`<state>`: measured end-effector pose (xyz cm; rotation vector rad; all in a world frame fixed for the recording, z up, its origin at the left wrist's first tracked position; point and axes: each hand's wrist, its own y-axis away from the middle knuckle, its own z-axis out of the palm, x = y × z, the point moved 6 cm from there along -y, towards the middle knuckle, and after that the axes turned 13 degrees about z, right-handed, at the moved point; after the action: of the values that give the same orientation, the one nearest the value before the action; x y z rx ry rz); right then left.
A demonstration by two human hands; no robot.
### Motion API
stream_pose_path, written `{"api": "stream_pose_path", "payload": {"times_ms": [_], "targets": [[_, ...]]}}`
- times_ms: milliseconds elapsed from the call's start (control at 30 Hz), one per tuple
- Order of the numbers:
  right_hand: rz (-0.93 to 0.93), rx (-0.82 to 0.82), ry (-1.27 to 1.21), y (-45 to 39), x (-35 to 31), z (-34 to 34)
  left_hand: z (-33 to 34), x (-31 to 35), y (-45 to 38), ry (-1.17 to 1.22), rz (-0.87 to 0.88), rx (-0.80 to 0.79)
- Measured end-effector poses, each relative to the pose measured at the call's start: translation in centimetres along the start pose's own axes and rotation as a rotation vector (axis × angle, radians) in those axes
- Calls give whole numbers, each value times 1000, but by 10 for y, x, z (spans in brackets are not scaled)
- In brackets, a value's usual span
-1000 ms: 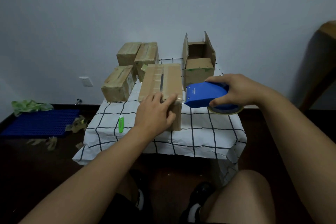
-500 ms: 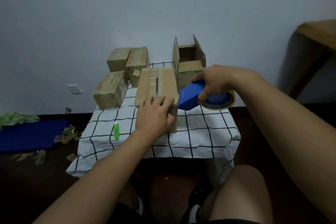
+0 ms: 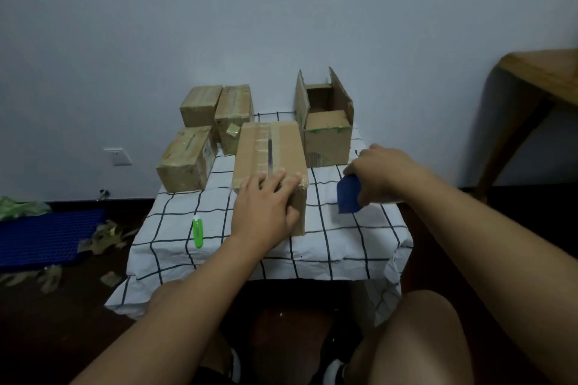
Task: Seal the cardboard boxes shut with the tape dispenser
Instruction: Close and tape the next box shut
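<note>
— Now, what is being done with the long brown cardboard box (image 3: pixel 269 153) at the middle of the checked white tablecloth (image 3: pixel 344 241)?

— It is being pressed at its near top edge by the left hand (image 3: pixel 266 212); the fingers (image 3: pixel 275 180) are laid flat and fairly straight across the clear tape, with the thumb down the box's near face. A dark slit of seam is seen just beyond the fingertips.

— And the blue tape dispenser (image 3: pixel 348 197)?

— It is gripped by the right hand (image 3: pixel 380 173), fingers curled over its top. It is held low over the cloth, just right of the pressed box and apart from it. A sliver of yellowish roll is seen below the wrist.

— What is found beyond the right fingers?

— An open-flapped cardboard box (image 3: pixel 327 125), upright, with green tape along its front rim.

— And past the left fingers?

— Three taped brown boxes (image 3: pixel 200 134) are clustered, up and to the left. A green utility knife (image 3: pixel 198 231) is lying on the cloth, left of the left wrist.
</note>
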<state>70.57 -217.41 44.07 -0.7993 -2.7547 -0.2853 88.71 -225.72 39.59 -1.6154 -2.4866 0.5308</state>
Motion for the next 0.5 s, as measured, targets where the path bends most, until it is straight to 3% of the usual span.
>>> {"api": "stream_pose_path", "payload": {"times_ms": [133, 500], "targets": [[13, 163, -205, -9, 8, -16, 0, 3, -4, -13, 14, -38], [272, 311, -665, 5, 25, 1, -6, 3, -12, -24, 37, 56]]}}
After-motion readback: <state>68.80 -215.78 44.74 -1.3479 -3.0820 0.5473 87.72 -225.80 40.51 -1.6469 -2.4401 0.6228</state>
